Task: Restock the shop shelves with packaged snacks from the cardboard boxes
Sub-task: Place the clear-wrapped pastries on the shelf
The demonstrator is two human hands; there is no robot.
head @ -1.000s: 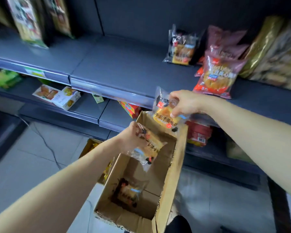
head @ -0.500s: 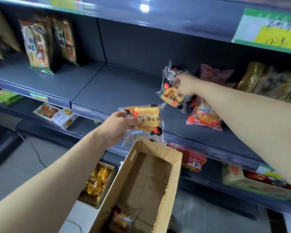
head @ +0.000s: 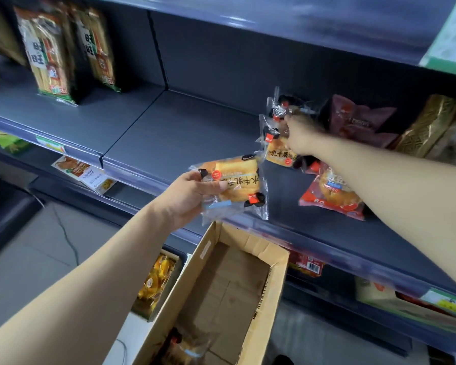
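Over the front edge of the shelf (head: 169,133), the left hand (head: 187,198) pinched a bread packet (head: 238,184) printed 水牛乳 between thumb and fingers; farther back, the right hand (head: 300,138) gripped a second packet (head: 279,157) reading 乳千层, fingers curled.

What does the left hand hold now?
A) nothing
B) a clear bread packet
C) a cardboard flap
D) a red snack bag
B: the left hand grips a clear bread packet, thumb on top; the right hand grips a second bread packet over the shelf.

Bottom centre: clear-wrapped bread packet (head: 187,346) in brown cardboard box (head: 269,299), blurred.
Upper right: green-and-white paper shelf label (head: 449,40), cropped, unreadable.
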